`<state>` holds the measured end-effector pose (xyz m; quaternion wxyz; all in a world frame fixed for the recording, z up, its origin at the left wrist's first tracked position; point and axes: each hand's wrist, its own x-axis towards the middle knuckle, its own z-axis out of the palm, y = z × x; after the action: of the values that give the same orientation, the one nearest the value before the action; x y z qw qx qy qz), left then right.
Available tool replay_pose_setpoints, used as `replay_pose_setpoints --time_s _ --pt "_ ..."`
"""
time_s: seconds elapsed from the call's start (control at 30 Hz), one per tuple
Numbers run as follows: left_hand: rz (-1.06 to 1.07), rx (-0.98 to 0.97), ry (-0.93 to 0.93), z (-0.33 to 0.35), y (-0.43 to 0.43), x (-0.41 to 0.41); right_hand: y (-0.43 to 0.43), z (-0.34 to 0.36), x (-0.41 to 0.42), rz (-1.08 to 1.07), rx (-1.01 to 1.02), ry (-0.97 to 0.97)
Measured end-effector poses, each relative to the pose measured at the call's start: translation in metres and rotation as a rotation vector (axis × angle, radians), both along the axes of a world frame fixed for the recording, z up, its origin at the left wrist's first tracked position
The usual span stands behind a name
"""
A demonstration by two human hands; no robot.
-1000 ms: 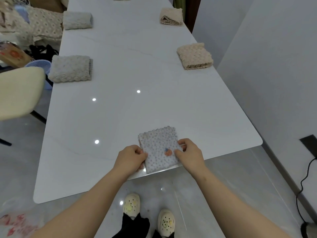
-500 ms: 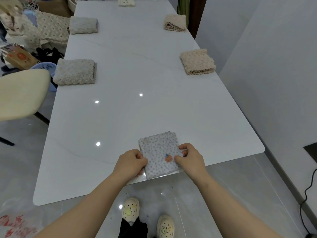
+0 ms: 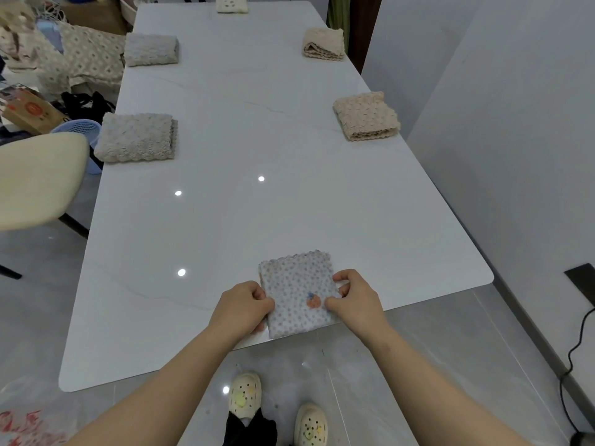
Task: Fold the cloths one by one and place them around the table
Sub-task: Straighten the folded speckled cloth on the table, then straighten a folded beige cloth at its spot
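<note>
Holds the folded dotted cloth (image 3: 296,291) flat at the near edge of the table (image 3: 257,217). Grips its left side with the left hand (image 3: 241,305), fingers curled, tips hidden beneath the knuckles. Pinches its right side with the right hand (image 3: 354,299), thumb beside an orange motif (image 3: 313,301) too small to read. Further along the left side: near grey cloth (image 3: 136,136), far grey cloth (image 3: 151,49). Along the right: near beige cloth (image 3: 367,115), far beige cloth (image 3: 324,43). At the far end, a white cloth (image 3: 231,4), cut off by the frame's top. At left, a cream chair (image 3: 35,178), cropped.
</note>
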<state>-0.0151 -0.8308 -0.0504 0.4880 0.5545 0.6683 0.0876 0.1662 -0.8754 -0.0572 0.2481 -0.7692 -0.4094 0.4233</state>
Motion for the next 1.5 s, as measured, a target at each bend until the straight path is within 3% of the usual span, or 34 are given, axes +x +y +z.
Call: replay_pose_setpoints --time_s 0.3,0.43,0.6,0.8,1.13,1.33,1.5 --pt "-0.004 -0.003 -0.005 0.000 0.001 -0.001 0.000 0.001 -0.001 0.001 -0.002 0.004" --pt "-0.025 0.134 0.064 0.003 0.005 0.001 0.003 0.001 -0.001 -0.072 0.028 0.025" --pt "-0.240 0.343 0.104 0.017 0.020 0.021 0.008 0.009 0.004 -0.124 0.089 -0.063" --pt "-0.488 0.446 0.122 0.025 0.034 0.068 0.009 0.021 0.035 -0.230 0.113 -0.159" --pt "-0.698 0.583 0.200 0.031 0.032 0.229 -0.012 0.025 0.191 -0.186 0.126 -0.374" --pt "-0.680 0.556 0.191 0.036 0.005 0.372 -0.037 0.032 0.329 -0.067 0.073 -0.441" --pt "-0.621 0.514 0.213 0.035 0.001 0.456 -0.037 0.035 0.410 -0.014 0.057 -0.378"
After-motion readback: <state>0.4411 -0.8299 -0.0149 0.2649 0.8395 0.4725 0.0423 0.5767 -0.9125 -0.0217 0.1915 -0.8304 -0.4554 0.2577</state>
